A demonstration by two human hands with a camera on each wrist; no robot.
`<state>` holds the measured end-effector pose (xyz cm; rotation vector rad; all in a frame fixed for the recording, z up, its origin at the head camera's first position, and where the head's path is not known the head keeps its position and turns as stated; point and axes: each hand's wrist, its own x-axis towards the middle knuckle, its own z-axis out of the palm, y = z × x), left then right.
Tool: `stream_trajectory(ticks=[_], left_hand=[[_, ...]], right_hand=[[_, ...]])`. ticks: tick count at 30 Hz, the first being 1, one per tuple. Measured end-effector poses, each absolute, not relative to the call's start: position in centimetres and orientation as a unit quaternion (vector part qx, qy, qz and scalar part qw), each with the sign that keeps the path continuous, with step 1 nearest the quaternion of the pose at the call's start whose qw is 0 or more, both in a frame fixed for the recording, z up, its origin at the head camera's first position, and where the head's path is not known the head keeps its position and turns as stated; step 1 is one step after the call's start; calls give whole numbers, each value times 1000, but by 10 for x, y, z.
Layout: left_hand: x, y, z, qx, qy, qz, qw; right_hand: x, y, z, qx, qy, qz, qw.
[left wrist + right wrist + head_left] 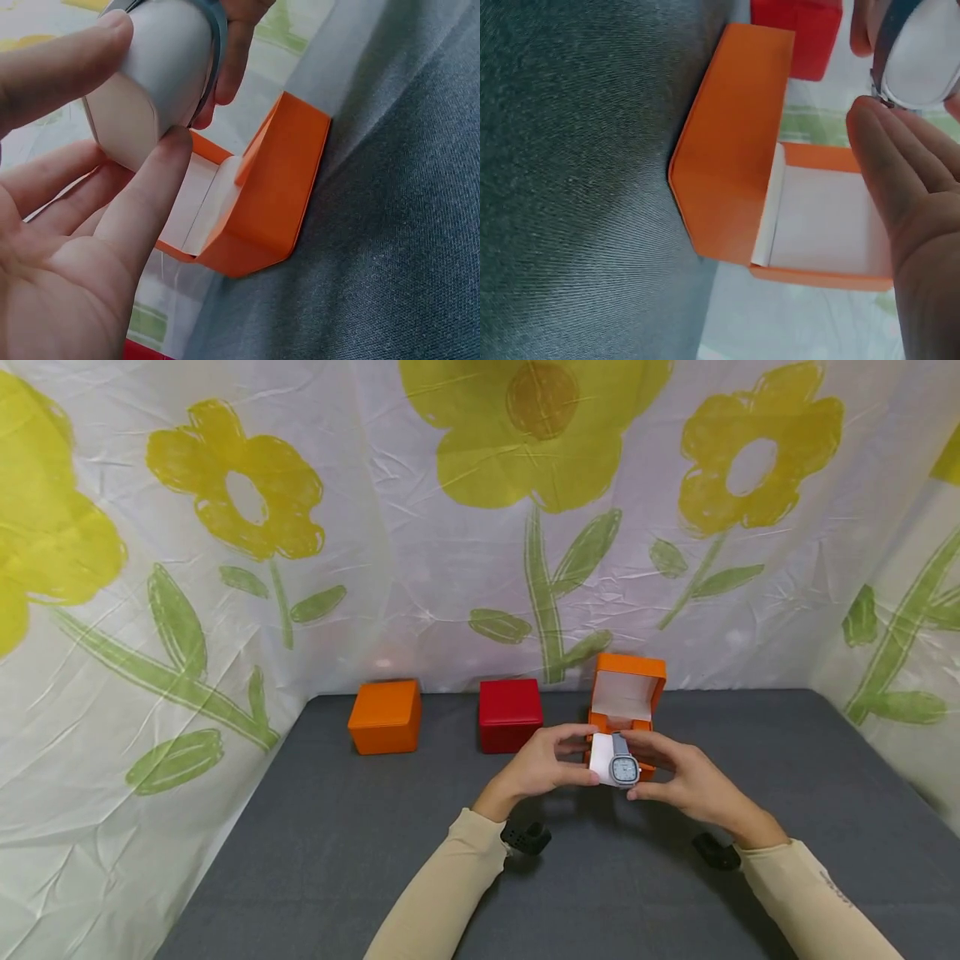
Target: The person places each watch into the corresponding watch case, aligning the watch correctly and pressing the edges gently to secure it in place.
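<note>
A wristwatch [624,768] with a pale square dial and a grey-blue strap is wrapped around one end of a white watch cushion [602,758]. My left hand [542,766] grips the cushion's bare end between thumb and fingers; the left wrist view shows the cushion [169,56] up close. From the other side, my right hand [681,778] pinches the watch, with fingertips by the strap [891,41] in the right wrist view. Just behind both hands stands an orange watch box [628,681] with its lid raised and a white lining; the hands partly hide its base.
A closed red box [511,714] is left of the lidded one, and a closed orange box [386,717] lies farther left. All stand along the back of a dark grey cloth-covered table [360,843]. Behind hangs a white curtain [390,568] with yellow flowers.
</note>
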<state>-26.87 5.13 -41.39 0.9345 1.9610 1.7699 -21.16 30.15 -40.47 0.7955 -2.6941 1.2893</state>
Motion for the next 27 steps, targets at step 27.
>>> stream_trajectory(ticks=[27], left_hand=[[-265, 54, -415, 319, 673, 638, 196]], right_hand=[[-211, 286, -417, 271, -859, 428, 80]])
